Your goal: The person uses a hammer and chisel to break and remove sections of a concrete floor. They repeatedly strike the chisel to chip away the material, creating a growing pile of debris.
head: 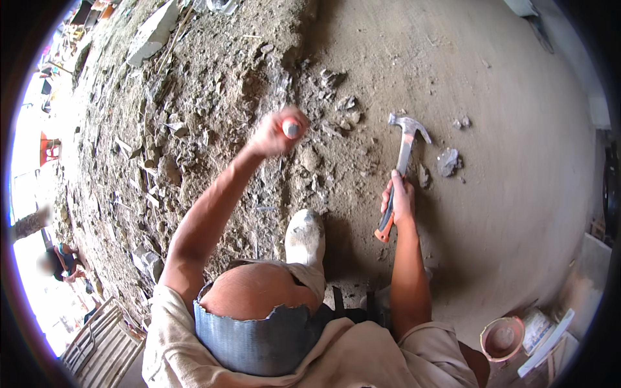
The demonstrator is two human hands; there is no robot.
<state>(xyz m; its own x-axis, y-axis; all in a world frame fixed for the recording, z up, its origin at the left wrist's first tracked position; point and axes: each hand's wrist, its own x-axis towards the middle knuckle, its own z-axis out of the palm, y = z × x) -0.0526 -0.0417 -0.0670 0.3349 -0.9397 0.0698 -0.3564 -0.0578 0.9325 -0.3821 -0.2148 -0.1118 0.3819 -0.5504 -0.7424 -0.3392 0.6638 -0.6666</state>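
Note:
My left hand [279, 131] is closed around an upright tool, probably a chisel, whose round metal end [291, 128] shows above the fist; its lower part is hidden. Beneath it lies broken ground along the edge of the smooth floor. My right hand [400, 200] grips the black and orange handle of a claw hammer [407, 127], its head pointing away from me over the floor. Near the hammer head lies a grey lump of rubble [449, 162]. My white boot [305, 237] stands between my arms.
Rough rubble [194, 106] covers the left side, with a pale block [153, 31] at its far end. A slatted bench [104, 347] stands lower left; beyond it is a person [65, 264]. At lower right are a bucket [503, 338] and pale boards [547, 344].

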